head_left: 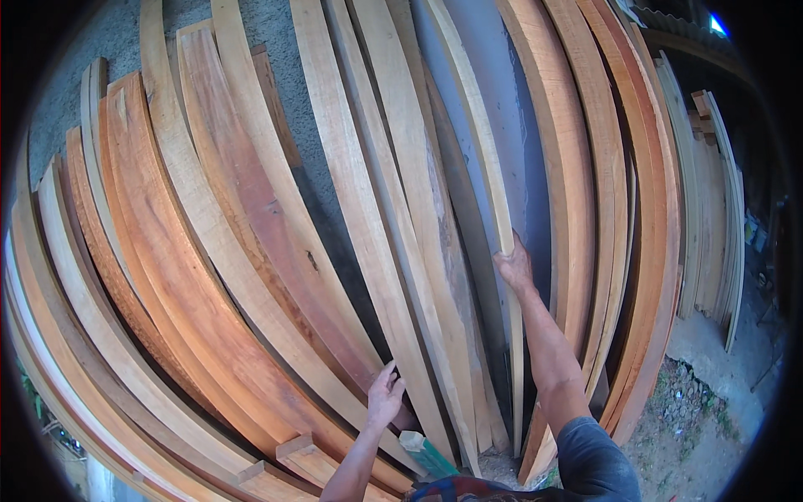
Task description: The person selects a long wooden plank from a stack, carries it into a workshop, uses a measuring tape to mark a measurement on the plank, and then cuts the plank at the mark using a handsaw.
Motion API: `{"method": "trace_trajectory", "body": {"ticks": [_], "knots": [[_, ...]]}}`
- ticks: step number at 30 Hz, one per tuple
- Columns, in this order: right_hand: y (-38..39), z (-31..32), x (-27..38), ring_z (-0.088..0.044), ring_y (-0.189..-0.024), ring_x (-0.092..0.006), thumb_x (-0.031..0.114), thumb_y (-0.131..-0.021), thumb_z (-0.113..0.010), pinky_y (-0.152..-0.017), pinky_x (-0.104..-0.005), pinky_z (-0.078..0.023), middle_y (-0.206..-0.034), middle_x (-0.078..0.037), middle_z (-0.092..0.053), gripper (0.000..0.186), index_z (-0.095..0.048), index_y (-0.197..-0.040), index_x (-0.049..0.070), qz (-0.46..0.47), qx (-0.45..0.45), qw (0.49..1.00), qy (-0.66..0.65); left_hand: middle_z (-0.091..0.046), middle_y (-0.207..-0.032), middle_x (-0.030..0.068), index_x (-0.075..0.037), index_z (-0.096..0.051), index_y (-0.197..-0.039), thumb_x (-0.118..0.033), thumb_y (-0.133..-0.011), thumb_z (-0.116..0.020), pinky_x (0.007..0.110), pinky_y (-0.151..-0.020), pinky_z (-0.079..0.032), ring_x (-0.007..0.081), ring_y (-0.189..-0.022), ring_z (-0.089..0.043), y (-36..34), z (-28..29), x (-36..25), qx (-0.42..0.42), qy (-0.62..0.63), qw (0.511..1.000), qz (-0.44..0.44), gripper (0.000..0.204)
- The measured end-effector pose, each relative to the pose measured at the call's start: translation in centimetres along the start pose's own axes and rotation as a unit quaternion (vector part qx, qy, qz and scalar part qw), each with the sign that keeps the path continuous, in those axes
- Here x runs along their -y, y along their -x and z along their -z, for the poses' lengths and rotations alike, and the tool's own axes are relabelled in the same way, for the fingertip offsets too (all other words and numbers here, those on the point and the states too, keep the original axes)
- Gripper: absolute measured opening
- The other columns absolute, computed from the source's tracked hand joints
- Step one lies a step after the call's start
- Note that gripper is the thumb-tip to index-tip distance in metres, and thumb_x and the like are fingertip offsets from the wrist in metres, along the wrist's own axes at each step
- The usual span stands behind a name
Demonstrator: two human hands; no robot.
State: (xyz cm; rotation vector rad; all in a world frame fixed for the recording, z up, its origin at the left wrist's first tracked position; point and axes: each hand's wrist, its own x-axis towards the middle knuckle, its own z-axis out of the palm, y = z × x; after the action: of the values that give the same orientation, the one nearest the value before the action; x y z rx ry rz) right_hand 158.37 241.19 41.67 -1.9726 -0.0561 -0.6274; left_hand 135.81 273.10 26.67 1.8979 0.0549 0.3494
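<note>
Many long wooden planks stand on end, leaning against a rough grey wall (276, 33). Colours run from pale yellow to reddish brown.

The person's right hand (513, 266) is raised and closed around the edge of a narrow pale plank (477, 125), which stands near the middle of the stack with its lower end at the ground. The fingers wrap over the plank's right edge; the thumb side is hidden from view.

The left hand (385, 395) is lower, with fingers spread and bent, resting on the lower part of a pale plank (360, 192) that leans just left of centre. It touches the board rather than clasping it; I cannot tell whether the fingertips hook the edge.

A short green-painted post end (425, 452) sits near the foot of the stack, between the two forearms. To the right, gravel and a concrete floor (711, 351) are visible, with another group of pale boards (711, 192) leaning beyond it.
</note>
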Motion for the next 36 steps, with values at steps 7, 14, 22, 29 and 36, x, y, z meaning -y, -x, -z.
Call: {"method": "trace_trajectory", "body": {"ticks": [7,14,22,29,36], "knots": [[0.1,0.8,-0.8,-0.058,-0.122,-0.0397,0.014,-0.079,-0.060,-0.103,-0.0451,-0.047,-0.131,-0.021,-0.061,0.070,-0.043,-0.147,0.018,0.019,-0.023,1.000,0.002,-0.040,-0.152,0.0243,-0.003,-0.033,-0.153,-0.013,-0.094,-0.063,0.042,-0.117,-0.032,0.0337,-0.140,-0.041,-15.1,2.0,-8.8,-0.112,0.011,0.988,-0.109,0.067],[-0.5,-0.1,-0.6,-0.057,-0.122,-0.0406,0.017,-0.080,-0.063,-0.104,-0.0457,-0.046,-0.132,-0.020,-0.060,0.069,-0.043,-0.146,0.018,0.004,-0.009,1.000,0.012,-0.056,-0.134,0.0162,0.006,-0.043,-0.140,-0.035,-0.100,-0.059,0.036,-0.105,-0.041,0.0230,-0.121,-0.054,-24.9,2.4,-11.1,-0.063,0.120,0.988,-0.069,0.060],[-0.6,-0.9,-0.5,-0.058,-0.120,-0.0403,0.020,-0.081,-0.064,-0.102,-0.0459,-0.047,-0.128,-0.021,-0.062,0.067,-0.044,-0.144,0.017,-0.011,-0.022,0.999,0.043,-0.064,-0.115,0.0225,0.009,-0.057,-0.120,-0.046,-0.101,-0.052,0.039,-0.096,-0.045,0.0295,-0.107,-0.060,-24.8,1.8,-8.2,-0.192,0.035,0.964,-0.183,0.058],[-1.0,-0.8,-2.2,-0.060,-0.118,-0.0396,0.026,-0.081,-0.065,-0.101,-0.0451,-0.048,-0.125,-0.022,-0.064,0.064,-0.048,-0.141,0.013,0.009,-0.040,0.997,0.060,-0.066,-0.107,0.0220,0.008,-0.058,-0.118,-0.048,-0.100,-0.055,0.040,-0.092,-0.047,0.0299,-0.101,-0.063,-20.0,4.0,-9.6,-0.248,0.019,0.948,-0.199,0.060],[-0.7,-2.0,-1.8,-0.062,-0.115,-0.0402,0.029,-0.082,-0.066,-0.100,-0.0456,-0.048,-0.119,-0.021,-0.066,0.062,-0.049,-0.139,0.011,0.012,-0.038,0.996,0.080,-0.066,-0.112,0.0251,0.008,-0.057,-0.119,-0.046,-0.097,-0.061,0.042,-0.093,-0.047,0.0345,-0.104,-0.062,-16.8,10.5,-8.4,-0.349,-0.044,0.915,-0.198,0.059]]}}
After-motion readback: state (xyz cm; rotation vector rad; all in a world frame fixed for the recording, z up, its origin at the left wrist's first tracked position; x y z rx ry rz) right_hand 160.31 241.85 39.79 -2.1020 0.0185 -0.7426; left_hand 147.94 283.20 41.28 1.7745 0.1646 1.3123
